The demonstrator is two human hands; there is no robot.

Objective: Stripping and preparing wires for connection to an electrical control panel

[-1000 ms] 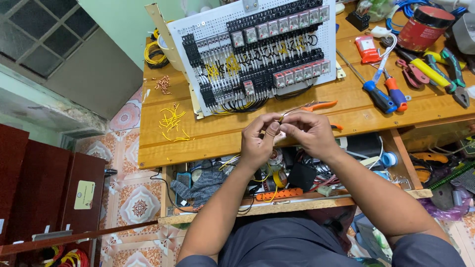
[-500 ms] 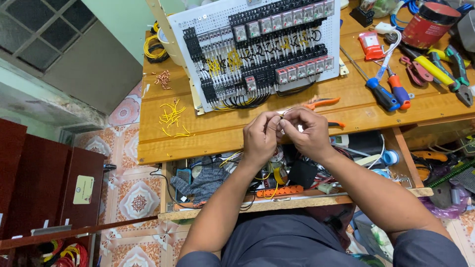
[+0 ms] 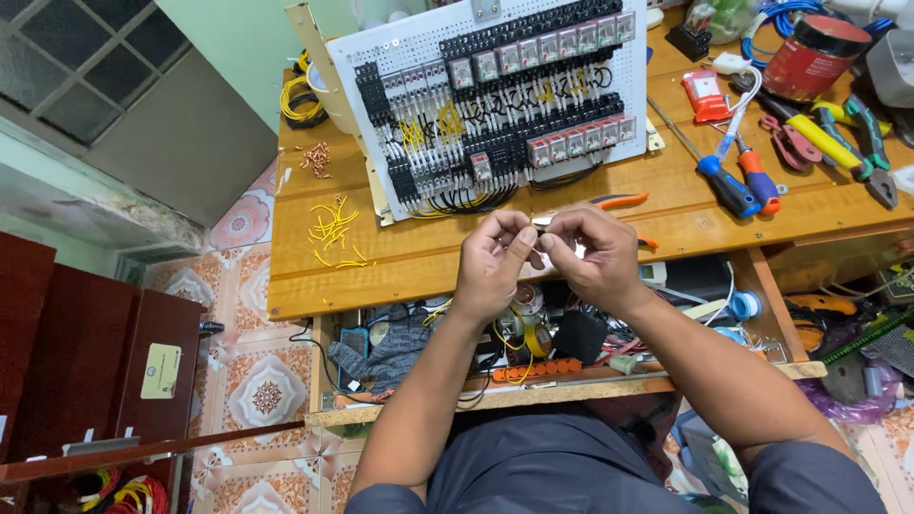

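My left hand (image 3: pixel 495 259) and my right hand (image 3: pixel 592 255) meet fingertip to fingertip over the front edge of the wooden workbench (image 3: pixel 400 262). Between the pinched fingers sits something very small, too small to make out. Just beyond the hands lies an orange-handled tool (image 3: pixel 621 201). Behind it stands a white perforated panel (image 3: pixel 495 95) filled with black terminal blocks, relays and yellow and black wiring.
Yellow wire offcuts (image 3: pixel 333 233) and copper pieces (image 3: pixel 317 158) lie at bench left. Screwdrivers (image 3: pixel 738 181), pliers (image 3: pixel 862 152) and a red can (image 3: pixel 814 52) lie at right. A cluttered shelf (image 3: pixel 533 347) sits under the bench; brown cabinets (image 3: pixel 86 362) stand at left.
Both hands have stayed together at the bench's front edge, with small finger movements only. The view has shifted slightly.
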